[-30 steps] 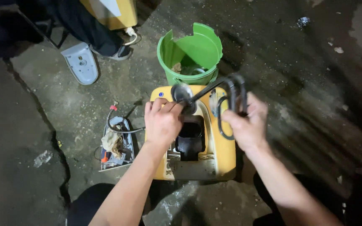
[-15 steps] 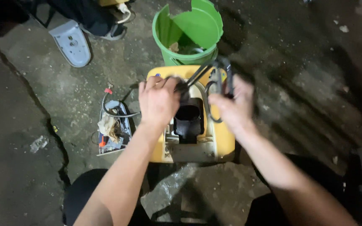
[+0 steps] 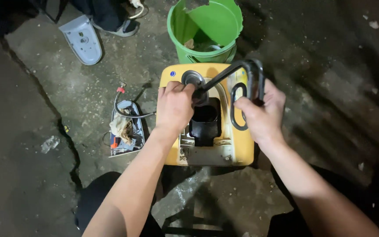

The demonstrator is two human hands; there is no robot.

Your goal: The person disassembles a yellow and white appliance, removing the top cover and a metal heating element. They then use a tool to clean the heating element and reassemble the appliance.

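A yellow appliance housing lies on the concrete floor in front of me, with a black opening in its middle. Above it I hold a dark metal heating element made of bent looped tubes. My right hand grips the loops on the right. My left hand is closed around the other end of the tubes, next to a round grey flange.
A green plastic bucket with scraps inside stands just beyond the housing. A small opened part with wires and a rag lies to the left. Further left lie a grey plastic cover and another person's shoe. A crack crosses the floor.
Both hands and the heating element stay over the yellow housing with the same grip. The camera view has shifted slightly, and the element has turned a little between my hands.
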